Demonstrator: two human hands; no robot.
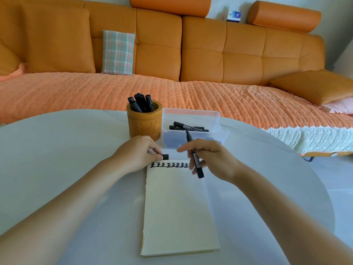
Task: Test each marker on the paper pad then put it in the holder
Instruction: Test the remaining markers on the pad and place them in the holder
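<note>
I judged the marker (198, 169) light and stiff, my right hand (214, 159) gripping its middle and my left hand (137, 152) pinching the cap (165, 156).

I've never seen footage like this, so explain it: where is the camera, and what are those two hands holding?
No machine here: a person wears one camera on the head, looking forward and down at their own bare hands. The left hand pinches a black cap; the right hand holds the uncapped black marker. On the white table lie a paper pad with a row of black test marks, a wooden holder with markers standing in it, and a clear plastic tray with more markers. An orange sofa stands behind.
</note>
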